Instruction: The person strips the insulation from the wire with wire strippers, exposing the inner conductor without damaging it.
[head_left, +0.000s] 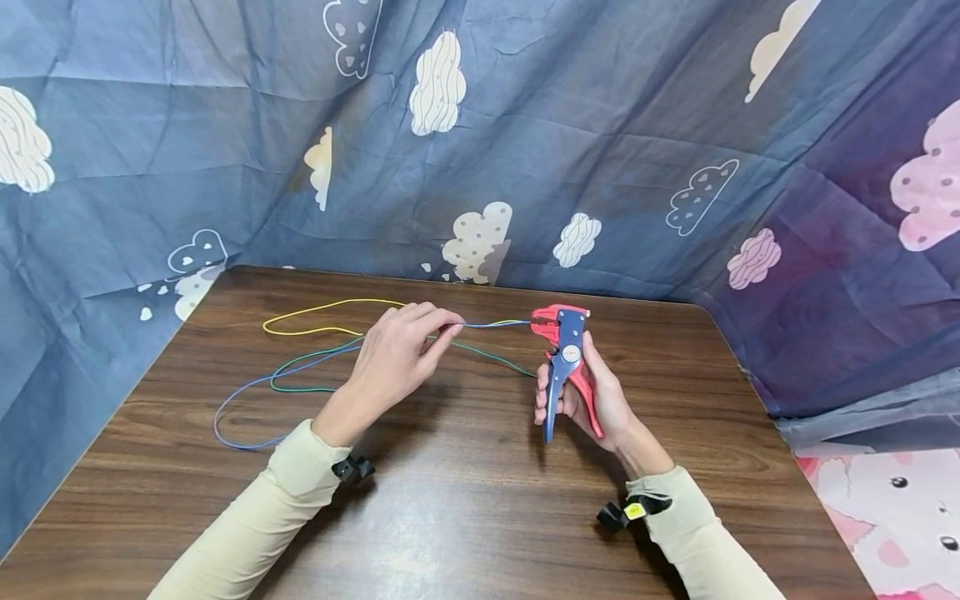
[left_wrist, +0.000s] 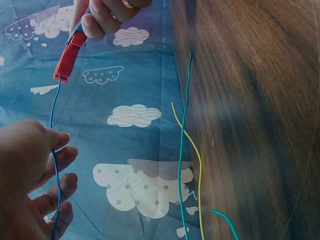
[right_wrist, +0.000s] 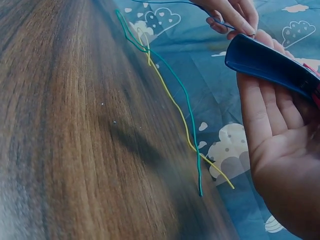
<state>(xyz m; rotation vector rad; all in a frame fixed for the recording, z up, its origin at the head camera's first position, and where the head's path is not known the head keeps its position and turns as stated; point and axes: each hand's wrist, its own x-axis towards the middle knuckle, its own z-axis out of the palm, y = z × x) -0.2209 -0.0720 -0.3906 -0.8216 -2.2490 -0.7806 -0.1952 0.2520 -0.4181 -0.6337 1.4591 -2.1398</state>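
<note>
My left hand (head_left: 405, 346) pinches a blue wire (head_left: 487, 325) between thumb and forefinger, above the table. The wire runs right into the red jaws of a wire stripper (head_left: 572, 333), which has a blue body and one blue and one red handle. My right hand (head_left: 603, 396) grips the stripper upright, handles down, with its fingers around the blue handle (right_wrist: 270, 62). In the left wrist view the blue wire (left_wrist: 53, 107) passes along the left fingers to the red head (left_wrist: 67, 60). How far it sits inside the jaws is hidden.
A yellow wire (head_left: 367, 299) and a green wire (head_left: 487, 353) lie loosely on the brown wooden table (head_left: 465, 500), crossing behind the left hand. The blue wire's slack loops at left. Patterned cloth (head_left: 570, 125) hangs behind the table. Tiny specks (right_wrist: 114, 122) dot the tabletop.
</note>
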